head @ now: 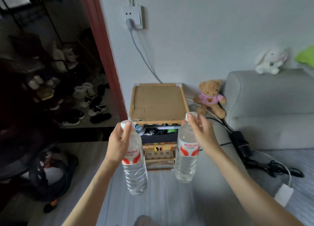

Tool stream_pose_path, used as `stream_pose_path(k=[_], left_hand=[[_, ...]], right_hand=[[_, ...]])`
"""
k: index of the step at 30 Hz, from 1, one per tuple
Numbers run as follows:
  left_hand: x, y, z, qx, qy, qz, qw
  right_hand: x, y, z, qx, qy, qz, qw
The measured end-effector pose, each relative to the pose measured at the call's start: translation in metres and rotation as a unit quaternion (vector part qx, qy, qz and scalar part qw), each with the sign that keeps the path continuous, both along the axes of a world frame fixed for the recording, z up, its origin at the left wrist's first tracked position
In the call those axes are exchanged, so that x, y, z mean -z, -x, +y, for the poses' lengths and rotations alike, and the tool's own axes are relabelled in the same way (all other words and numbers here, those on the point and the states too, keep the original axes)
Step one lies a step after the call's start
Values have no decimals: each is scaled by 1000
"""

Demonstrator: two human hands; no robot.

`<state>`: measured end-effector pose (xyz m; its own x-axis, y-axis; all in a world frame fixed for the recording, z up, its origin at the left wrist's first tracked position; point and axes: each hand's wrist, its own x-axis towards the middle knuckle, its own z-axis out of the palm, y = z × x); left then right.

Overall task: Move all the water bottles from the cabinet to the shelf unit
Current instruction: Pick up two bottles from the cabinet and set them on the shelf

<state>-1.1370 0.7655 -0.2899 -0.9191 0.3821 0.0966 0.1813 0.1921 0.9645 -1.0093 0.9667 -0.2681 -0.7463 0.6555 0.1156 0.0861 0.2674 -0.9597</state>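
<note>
The left hand (pixel 119 141) grips one bottle (pixel 135 164) by its neck; the right hand (pixel 201 132) pinches a second bottle (pixel 186 154) at the cap. Both hang in the air before the shelf unit (pixel 158 103), over its front edge. This looks like the carrying step; next, set them on its cardboard top.

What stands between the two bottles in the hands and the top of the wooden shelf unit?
Nothing visible does. The left hand and right hand each grip a water bottle near the cap, in the air in front of the shelf unit. Its cardboard top carries nothing.
</note>
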Motion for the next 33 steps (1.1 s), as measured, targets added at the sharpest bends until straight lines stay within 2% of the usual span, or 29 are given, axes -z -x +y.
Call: stream_pose_path(k=[12, 19, 25, 33], left_hand=[[-5, 201, 125, 47, -11, 38, 998], [-3, 295, 193, 123, 18, 24, 992], [8, 345, 239, 166, 48, 24, 985], [17, 369, 280, 177, 44, 16, 983]], right_hand=[[-1, 205, 104, -6, -32, -12, 999], [18, 299, 161, 23, -38, -58, 997], [22, 355, 188, 42, -55, -44, 997], [34, 407, 215, 43, -19, -27, 999]])
